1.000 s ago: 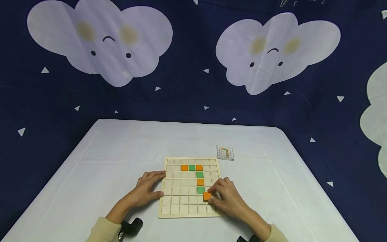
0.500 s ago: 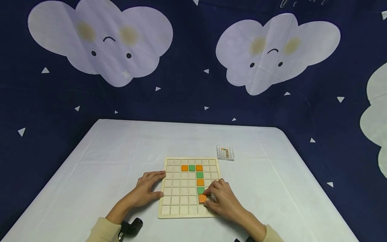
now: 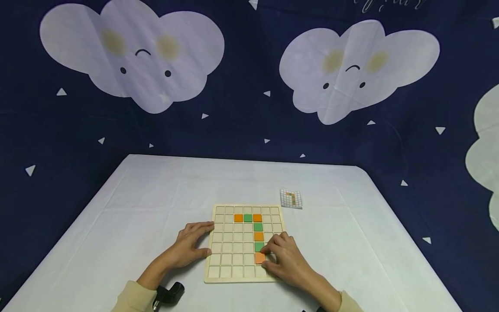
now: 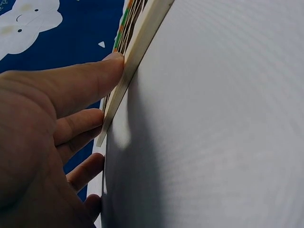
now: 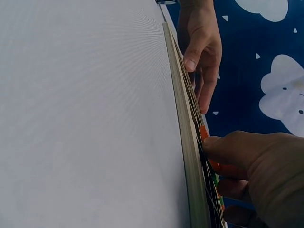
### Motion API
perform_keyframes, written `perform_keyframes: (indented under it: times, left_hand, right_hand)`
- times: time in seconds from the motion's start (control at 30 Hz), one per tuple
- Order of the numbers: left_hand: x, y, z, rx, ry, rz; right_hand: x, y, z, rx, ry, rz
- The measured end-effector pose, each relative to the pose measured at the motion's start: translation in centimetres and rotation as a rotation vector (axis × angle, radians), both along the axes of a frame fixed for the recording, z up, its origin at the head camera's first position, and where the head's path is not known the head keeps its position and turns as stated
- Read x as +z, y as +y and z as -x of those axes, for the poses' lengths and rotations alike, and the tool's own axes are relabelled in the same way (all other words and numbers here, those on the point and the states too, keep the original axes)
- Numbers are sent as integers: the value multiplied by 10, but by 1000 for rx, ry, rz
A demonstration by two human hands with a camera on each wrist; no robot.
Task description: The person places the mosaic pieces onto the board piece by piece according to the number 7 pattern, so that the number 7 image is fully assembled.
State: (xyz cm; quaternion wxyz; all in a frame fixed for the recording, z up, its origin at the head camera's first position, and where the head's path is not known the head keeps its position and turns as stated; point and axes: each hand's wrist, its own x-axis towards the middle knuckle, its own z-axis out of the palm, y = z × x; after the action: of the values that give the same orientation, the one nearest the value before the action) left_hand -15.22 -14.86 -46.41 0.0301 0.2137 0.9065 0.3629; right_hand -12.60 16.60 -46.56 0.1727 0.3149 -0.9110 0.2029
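Observation:
A square wooden grid board lies on the table in the head view. My right hand pinches an orange tile by its right side, between thumb and forefinger. This tile sits in a cell just below a green tile. In the right wrist view the thumb presses against the orange tile. Other orange and green tiles, alternating, run up that column and leftward along an upper row. My left hand rests against the board's left edge, thumb and fingertips touching it; the left wrist view shows the thumb on the rim.
A small printed card with a grid of coloured squares lies beyond the board's upper right corner. The white tablecloth reaches back to a dark blue cloud-patterned cloth. A black device is strapped at the left wrist.
My right hand has carried the orange tile leftward and slightly down, from over the cell lines into the cell below the green tile. My left hand has stayed at the board's edge.

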Motion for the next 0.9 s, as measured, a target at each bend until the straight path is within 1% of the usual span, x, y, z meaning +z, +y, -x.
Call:
perform_keyframes:
  times: [0.2, 0.53, 0.7, 0.83, 0.9]
  left_hand:
    - [0, 1, 0, -3, -9, -4]
    - [1, 2, 0, 2, -14, 4]
    - [2, 2, 1, 7, -8, 12]
    - [3, 3, -1, 14, 17, 34]
    - [3, 3, -2, 29, 31, 44]
  right_hand:
    - [-1, 0, 0, -3, 28, -12]
    - [1, 0, -1, -24, -7, -28]
    - [5, 3, 0, -31, -38, 27]
    - [8, 8, 2, -42, -65, 79]
    - [9, 11, 4, -54, -70, 96]
